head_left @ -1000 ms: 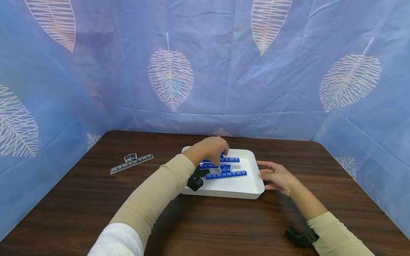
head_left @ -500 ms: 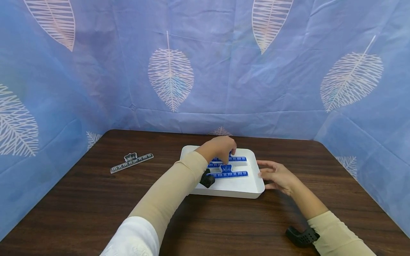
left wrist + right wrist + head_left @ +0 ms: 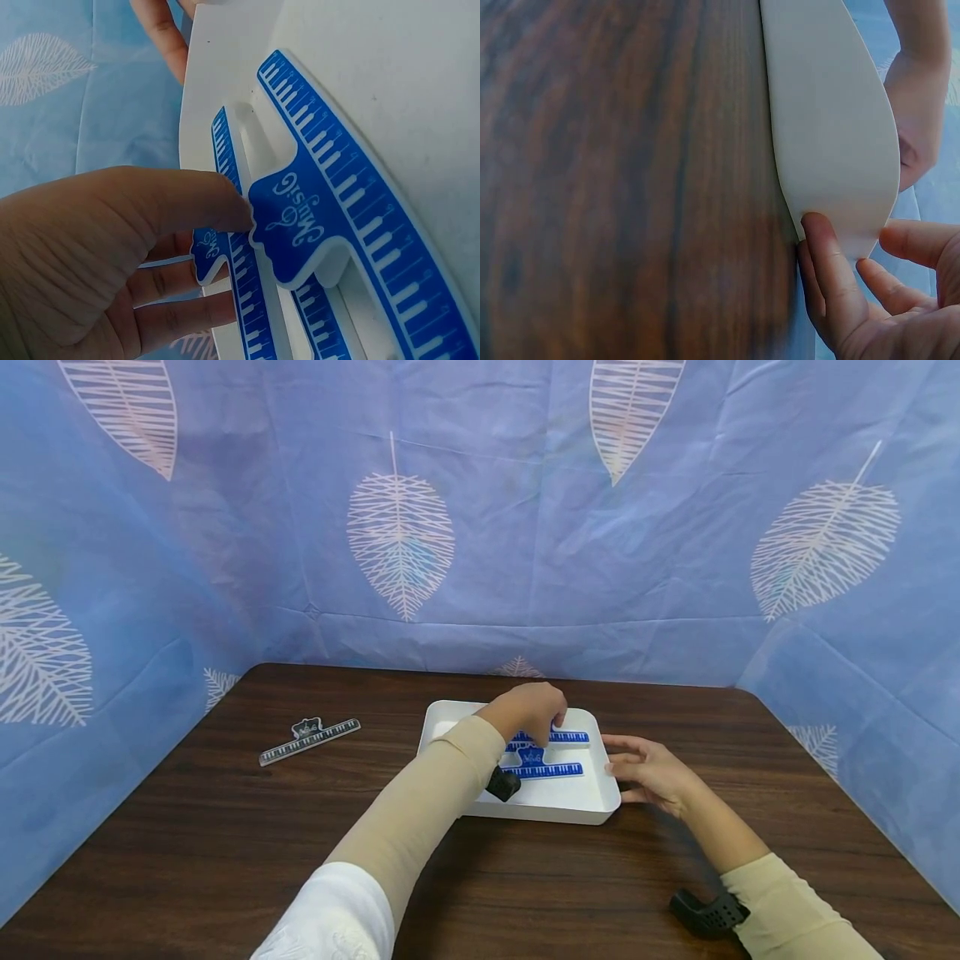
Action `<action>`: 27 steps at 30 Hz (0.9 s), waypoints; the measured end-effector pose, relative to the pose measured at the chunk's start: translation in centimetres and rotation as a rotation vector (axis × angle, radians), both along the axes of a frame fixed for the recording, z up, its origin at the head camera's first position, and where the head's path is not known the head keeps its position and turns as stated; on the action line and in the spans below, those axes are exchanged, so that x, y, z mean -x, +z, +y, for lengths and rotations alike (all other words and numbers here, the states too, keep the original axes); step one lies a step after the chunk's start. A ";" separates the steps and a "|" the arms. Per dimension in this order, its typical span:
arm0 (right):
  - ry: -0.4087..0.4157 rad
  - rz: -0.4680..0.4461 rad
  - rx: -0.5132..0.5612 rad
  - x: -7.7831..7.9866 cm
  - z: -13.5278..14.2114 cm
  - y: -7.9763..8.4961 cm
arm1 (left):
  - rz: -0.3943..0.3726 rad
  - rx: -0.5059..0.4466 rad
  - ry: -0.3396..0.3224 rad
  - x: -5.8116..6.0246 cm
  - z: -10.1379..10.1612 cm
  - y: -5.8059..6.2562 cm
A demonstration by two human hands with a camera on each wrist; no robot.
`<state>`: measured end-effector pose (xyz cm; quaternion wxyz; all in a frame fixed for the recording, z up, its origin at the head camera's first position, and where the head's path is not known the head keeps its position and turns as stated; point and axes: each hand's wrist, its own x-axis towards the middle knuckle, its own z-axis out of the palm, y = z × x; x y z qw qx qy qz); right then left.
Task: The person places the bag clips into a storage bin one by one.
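Shifted since earlier frame: left hand (image 3: 531,709) w/ far blue clip (image 3: 557,737) is sitting further right in white tray (image 3: 450,720). Fingers are pinching clip's handle tab. Near blue clip (image 3: 542,768) is lying just beside it. Right hand (image 3: 647,772), fingers relaxed, is touching tray's right rim. Grey clip (image 3: 309,740) is lying on table (image 3: 225,843), well left.

Head overview; wrists close on tray (image 3: 600,810)

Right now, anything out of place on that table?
One grey piano-key ruler clip lies alone on the wooden table, far left of the white tray holding the blue ruler clips. Nothing looks spilled or damaged.
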<state>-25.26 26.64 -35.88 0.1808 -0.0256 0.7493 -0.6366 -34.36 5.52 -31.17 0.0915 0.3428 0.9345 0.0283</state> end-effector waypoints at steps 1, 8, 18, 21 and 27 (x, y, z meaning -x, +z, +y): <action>-0.001 0.000 -0.002 0.0 0.0 0.0 | -0.003 -0.002 0.002 0.0 0.1 0.0; 0.004 0.005 -0.006 -0.1 0.0 0.1 | -0.029 0.001 0.008 -0.1 0.2 -0.2; -0.001 0.005 -0.016 -0.1 -0.1 0.1 | -0.051 -0.027 0.027 0.0 -0.2 0.0; 0.000 0.004 -0.014 -0.1 -0.1 0.0 | -0.040 -0.028 0.025 0.1 -0.5 0.1; -0.001 0.007 -0.016 -0.1 -0.1 -0.1 | 0.004 -0.026 -0.007 0.0 -1.0 0.2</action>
